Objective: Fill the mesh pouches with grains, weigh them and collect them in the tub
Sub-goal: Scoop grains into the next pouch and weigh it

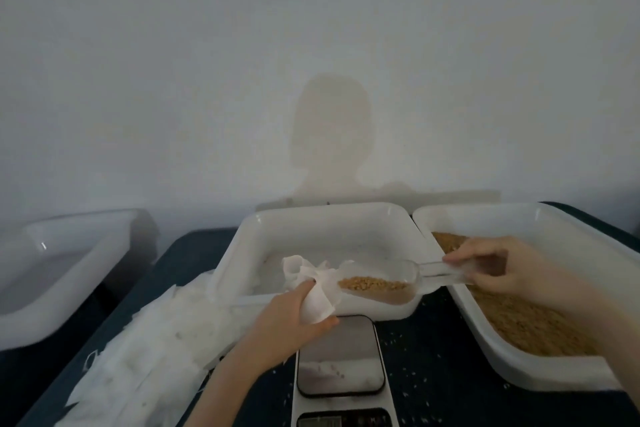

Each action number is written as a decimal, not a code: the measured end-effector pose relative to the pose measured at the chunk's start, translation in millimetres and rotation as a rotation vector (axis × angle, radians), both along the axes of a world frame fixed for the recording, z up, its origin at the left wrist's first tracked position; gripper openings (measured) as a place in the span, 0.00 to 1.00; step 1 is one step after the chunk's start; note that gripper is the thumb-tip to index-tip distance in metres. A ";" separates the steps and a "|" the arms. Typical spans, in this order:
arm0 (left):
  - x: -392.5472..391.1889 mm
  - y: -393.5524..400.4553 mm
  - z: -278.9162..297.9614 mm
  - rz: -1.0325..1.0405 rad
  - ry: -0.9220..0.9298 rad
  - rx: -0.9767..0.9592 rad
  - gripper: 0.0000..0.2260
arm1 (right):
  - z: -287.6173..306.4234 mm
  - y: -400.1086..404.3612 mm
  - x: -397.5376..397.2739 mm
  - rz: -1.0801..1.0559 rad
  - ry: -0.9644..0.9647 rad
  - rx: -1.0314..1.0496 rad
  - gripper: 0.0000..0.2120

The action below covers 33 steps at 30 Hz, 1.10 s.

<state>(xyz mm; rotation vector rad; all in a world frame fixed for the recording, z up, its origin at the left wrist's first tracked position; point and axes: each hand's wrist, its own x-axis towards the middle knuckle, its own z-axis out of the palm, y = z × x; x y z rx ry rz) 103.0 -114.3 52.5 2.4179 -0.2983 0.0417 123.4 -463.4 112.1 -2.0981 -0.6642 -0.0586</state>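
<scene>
On the left a heap of empty pouches (145, 350) lies on the dark table (433, 357), and the left hand (291, 319) pinches one mesh pouch (317, 291) by its body, its mouth gaping just above the scale (341, 357) and the near rim of the middle tub (242, 253). The clear scoop (377, 282), loaded with grains (372, 284), points its lip at that mouth, the right hand (491, 267) pinching its handle over the grain tub (519, 357). If the limp mouth folds shut or the scoop tips too fast, grains likely spill past it.
</scene>
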 end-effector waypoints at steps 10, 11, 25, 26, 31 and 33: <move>-1.7 1.1 2.2 0.004 -0.144 0.199 0.32 | -10.1 1.9 9.1 0.100 0.021 -0.071 0.23; -2.1 -0.2 2.3 0.005 -0.166 0.228 0.32 | -10.6 2.5 9.0 0.103 0.029 -0.064 0.23; -9.0 -22.5 1.2 -0.143 -0.091 0.226 0.30 | -8.9 23.6 5.8 0.120 0.078 -0.104 0.19; -9.5 -21.5 0.5 -0.155 -0.064 0.213 0.30 | -8.4 24.6 7.5 0.118 0.073 -0.110 0.19; -8.2 -5.1 -2.7 -0.160 0.050 0.076 0.37 | -5.4 26.3 13.1 0.110 0.059 -0.121 0.15; -7.7 -0.7 -2.4 -0.139 0.039 0.029 0.35 | -5.3 28.5 12.8 0.102 0.065 -0.115 0.13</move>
